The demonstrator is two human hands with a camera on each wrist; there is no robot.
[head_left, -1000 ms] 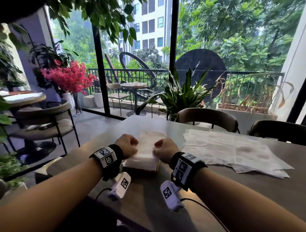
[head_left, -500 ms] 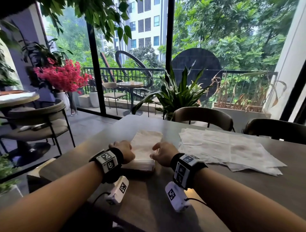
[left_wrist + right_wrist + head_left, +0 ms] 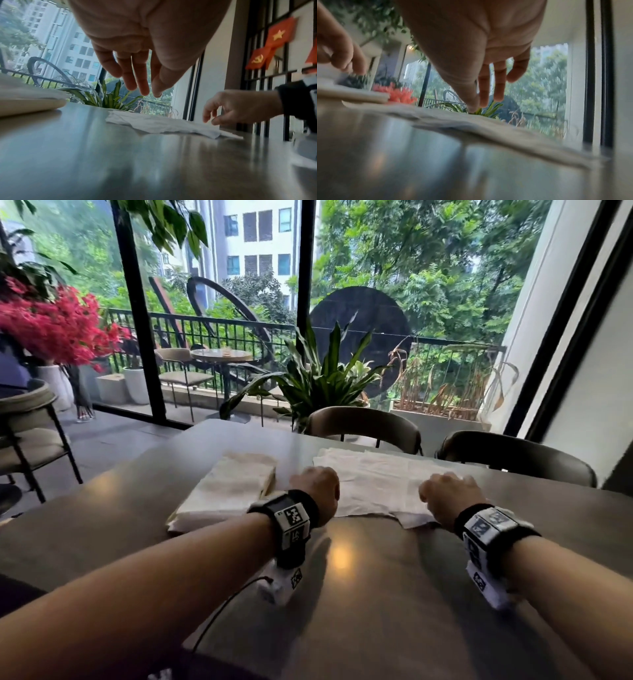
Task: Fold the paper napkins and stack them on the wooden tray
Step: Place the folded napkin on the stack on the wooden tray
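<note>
A stack of folded napkins (image 3: 227,491) lies on the wooden tray (image 3: 270,485), left of centre on the table; only a thin edge of the tray shows. To its right lies a flat pile of unfolded white napkins (image 3: 376,481). My left hand (image 3: 317,487) hovers over the pile's near left corner with its fingers (image 3: 142,86) hanging straight and holding nothing. Over the pile's near right corner, my right hand (image 3: 445,494) has its fingers straight and its fingertips (image 3: 472,108) touch the top napkin (image 3: 471,121). The stack (image 3: 25,102) sits just left of my left hand.
The grey table (image 3: 359,594) is bare and glossy in front of the napkins. Two dark chairs (image 3: 363,422) stand at its far side, with a potted plant (image 3: 318,378) behind them. Another chair (image 3: 30,426) stands to the left, off the table.
Both hands left the folded stack on the tray and moved right to the near edge of the unfolded pile. My view has swung right with them.
</note>
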